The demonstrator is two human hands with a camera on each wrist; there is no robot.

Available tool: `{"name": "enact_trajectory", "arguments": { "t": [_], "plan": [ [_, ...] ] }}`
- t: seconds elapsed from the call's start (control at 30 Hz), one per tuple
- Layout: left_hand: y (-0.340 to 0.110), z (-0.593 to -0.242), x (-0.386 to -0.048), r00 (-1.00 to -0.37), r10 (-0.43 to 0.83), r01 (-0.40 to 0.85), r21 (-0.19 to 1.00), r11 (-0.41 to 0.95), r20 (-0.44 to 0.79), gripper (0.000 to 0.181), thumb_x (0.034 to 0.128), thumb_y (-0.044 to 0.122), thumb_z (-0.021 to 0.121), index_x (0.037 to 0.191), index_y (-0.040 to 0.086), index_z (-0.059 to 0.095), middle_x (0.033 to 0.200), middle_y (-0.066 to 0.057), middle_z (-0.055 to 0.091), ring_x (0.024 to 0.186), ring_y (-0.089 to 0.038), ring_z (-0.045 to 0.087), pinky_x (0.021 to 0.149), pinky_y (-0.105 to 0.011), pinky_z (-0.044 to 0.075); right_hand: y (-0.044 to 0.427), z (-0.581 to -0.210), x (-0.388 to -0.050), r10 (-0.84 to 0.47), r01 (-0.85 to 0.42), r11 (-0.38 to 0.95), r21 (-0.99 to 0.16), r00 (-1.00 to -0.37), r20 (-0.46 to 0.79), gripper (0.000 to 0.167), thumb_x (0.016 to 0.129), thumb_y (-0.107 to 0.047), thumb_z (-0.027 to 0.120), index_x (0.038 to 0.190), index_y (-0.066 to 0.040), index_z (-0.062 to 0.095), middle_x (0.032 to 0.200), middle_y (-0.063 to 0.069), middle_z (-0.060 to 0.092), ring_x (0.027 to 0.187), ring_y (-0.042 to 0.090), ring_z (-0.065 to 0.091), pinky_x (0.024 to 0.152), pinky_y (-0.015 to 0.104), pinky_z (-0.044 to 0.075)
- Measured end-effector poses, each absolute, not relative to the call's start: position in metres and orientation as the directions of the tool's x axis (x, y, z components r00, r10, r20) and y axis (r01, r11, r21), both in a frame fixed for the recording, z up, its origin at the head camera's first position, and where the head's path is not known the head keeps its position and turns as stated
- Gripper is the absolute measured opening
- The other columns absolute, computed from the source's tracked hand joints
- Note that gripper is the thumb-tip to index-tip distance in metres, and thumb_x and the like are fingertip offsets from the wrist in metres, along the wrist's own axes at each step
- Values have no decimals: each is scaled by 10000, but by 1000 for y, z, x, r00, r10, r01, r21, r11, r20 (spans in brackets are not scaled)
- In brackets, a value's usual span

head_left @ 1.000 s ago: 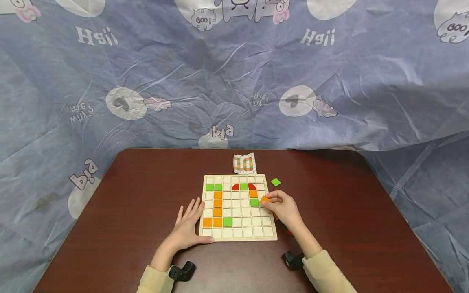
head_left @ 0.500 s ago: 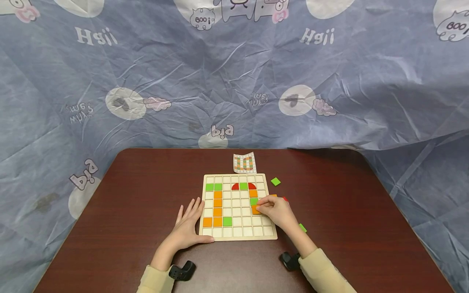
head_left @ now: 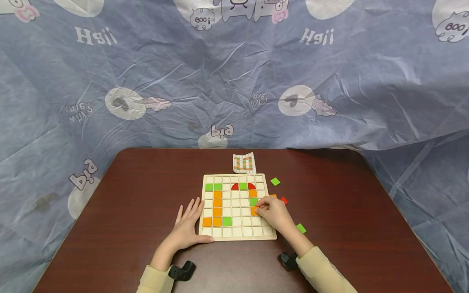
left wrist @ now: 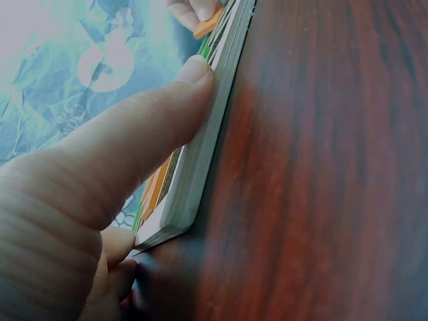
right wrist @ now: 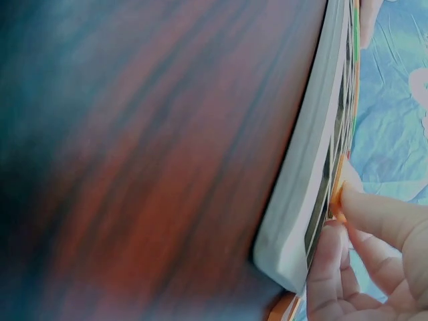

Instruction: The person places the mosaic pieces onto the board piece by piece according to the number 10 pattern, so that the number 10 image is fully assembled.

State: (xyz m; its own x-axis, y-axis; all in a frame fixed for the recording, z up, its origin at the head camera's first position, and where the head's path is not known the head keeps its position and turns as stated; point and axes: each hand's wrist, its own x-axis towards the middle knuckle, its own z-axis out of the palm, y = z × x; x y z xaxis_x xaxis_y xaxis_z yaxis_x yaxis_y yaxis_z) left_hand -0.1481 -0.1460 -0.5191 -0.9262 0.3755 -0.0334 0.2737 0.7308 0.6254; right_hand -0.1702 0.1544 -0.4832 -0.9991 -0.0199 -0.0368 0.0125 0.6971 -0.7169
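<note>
A square wooden grid board [head_left: 236, 236] lies on the table, with green, orange and red tiles set in some of its cells. My left hand [head_left: 186, 230] rests at its near left corner, fingers spread along the left side and thumb [left wrist: 154, 120] against the front edge. Over the right part of the board, my right hand [head_left: 277, 213] pinches an orange square tile [right wrist: 338, 190] between thumb and fingers. That tile is tilted, over the cell just below a green tile [head_left: 253, 202]; the fingers partly cover it.
A small printed pattern card [head_left: 244, 163] lies behind the board. Loose tiles sit to the right: a green one [head_left: 275, 182], a red one [head_left: 284, 200], another green one [head_left: 301, 228] and a partly hidden orange one [head_left: 272, 196]. A patterned cloth [head_left: 234, 81] hangs behind the table.
My right hand has carried the orange tile left and nearer, from the board's right edge to the cell below the green tile. The left hand stays where it was.
</note>
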Motion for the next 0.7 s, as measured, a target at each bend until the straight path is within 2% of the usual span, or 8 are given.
{"name": "enact_trajectory", "arguments": {
  "t": [0.37, 0.5, 0.7],
  "plan": [
    [-145, -519, -148, -929, 369, 263, 635, 726, -37, 1230, 667, 560, 847, 1569, 38, 194, 1651, -154, 126, 1537, -351, 68, 1195, -594, -36, 152, -483, -166, -25, -19, 731, -682, -1000, 1, 74, 805, -88, 795, 792, -102, 724, 794, -3, 643, 692, 69, 557, 617, 210, 466],
    [-145, -519, -147, -927, 372, 258, 634, 729, -51, 1234, 673, 572, 839, 1571, 40, 181, 1653, -155, 113, 1538, -353, 55, 1196, -595, -42, 159, -478, -166, -5, 33, 684, -729, -999, -50, 52, 835, -137, 776, 854, -107, 740, 816, -3, 670, 691, 71, 576, 614, 220, 470],
    [-145, -519, -147, -927, 374, 276, 631, 725, -25, 1220, 676, 557, 841, 1570, 40, 192, 1650, -163, 127, 1534, -363, 69, 1192, -598, -42, 188, -463, -166, 61, 123, 560, -819, -992, -108, 176, 905, -197, 711, 1020, -66, 732, 943, 73, 728, 801, 183, 650, 675, 286, 535]
  ]
}}
